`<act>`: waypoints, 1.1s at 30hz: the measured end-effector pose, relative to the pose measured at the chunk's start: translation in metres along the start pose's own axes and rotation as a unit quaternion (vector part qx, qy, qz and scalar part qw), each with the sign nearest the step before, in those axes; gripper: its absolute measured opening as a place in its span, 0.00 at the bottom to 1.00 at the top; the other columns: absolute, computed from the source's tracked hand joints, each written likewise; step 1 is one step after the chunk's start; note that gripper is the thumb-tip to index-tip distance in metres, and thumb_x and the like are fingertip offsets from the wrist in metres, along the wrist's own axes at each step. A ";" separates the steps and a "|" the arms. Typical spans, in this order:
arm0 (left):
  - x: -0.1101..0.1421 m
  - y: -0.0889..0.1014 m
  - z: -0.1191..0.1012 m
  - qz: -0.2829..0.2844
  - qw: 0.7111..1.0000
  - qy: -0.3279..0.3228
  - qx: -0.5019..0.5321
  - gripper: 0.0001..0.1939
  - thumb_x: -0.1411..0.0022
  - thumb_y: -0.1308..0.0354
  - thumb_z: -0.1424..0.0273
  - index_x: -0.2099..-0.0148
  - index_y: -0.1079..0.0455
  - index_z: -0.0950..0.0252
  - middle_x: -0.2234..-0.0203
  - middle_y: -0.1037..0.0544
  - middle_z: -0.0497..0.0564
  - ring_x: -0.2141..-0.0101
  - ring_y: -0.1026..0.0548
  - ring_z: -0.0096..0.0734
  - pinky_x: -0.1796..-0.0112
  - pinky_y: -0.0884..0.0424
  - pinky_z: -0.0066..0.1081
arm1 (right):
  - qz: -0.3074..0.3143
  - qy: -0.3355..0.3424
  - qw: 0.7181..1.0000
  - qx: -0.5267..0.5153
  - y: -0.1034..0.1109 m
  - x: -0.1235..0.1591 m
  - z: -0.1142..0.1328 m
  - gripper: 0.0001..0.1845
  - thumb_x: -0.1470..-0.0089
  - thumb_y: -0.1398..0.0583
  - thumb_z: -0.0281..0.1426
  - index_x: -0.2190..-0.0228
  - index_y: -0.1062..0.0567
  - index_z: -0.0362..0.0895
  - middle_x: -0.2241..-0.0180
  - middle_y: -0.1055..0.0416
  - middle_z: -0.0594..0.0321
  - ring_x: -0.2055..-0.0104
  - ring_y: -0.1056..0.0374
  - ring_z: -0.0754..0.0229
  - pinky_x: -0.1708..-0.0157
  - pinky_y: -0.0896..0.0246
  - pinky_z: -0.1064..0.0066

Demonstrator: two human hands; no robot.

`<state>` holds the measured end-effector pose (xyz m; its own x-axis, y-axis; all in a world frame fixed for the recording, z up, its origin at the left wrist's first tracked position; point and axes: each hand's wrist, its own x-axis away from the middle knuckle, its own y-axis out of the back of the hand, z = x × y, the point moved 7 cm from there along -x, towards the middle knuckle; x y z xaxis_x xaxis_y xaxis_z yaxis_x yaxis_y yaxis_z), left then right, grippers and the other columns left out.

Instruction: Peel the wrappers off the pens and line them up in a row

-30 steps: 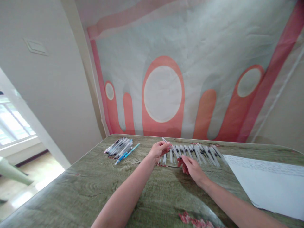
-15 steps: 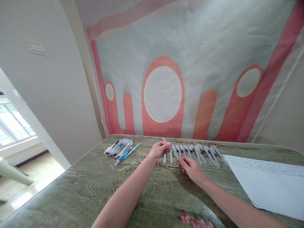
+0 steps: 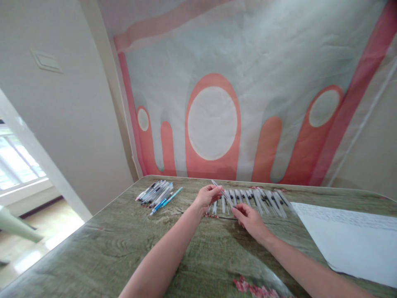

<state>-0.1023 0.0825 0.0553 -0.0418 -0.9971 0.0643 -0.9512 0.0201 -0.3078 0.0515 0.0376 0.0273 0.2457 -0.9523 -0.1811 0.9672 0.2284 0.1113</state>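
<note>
Left hand (image 3: 207, 198) pinches one pen (image 3: 218, 189) over the pen row (image 3: 257, 200) | right hand (image 3: 248, 217), fingers curled, touches the row's near ends | risk: a nudge could scatter them

Two bare forearms, left hand (image 3: 207, 198), right hand (image 3: 249, 218), no sleeves (none within view), no rings, no watch

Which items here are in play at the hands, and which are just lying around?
In play:
left hand holding one pen
right hand on the pen row

Lying about:
pen pile at far left of the table
paper sheet at right
</note>
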 end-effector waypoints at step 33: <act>0.000 0.001 0.001 -0.013 1.000 0.005 -0.020 0.16 0.62 0.36 0.62 0.75 0.35 0.68 0.74 0.25 0.50 0.77 0.31 0.19 0.74 0.37 0.21 | 0.000 0.012 1.000 0.026 0.000 0.000 0.001 0.19 0.53 0.46 0.46 0.72 0.32 0.42 0.79 0.34 0.65 0.81 0.43 0.67 0.82 0.48 0.76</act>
<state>-0.1027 0.0820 0.0547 -0.0193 -0.9965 0.0812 -0.9638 -0.0030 -0.2667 0.0518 0.0376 0.0286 0.2474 -0.9470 -0.2049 0.9628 0.2166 0.1614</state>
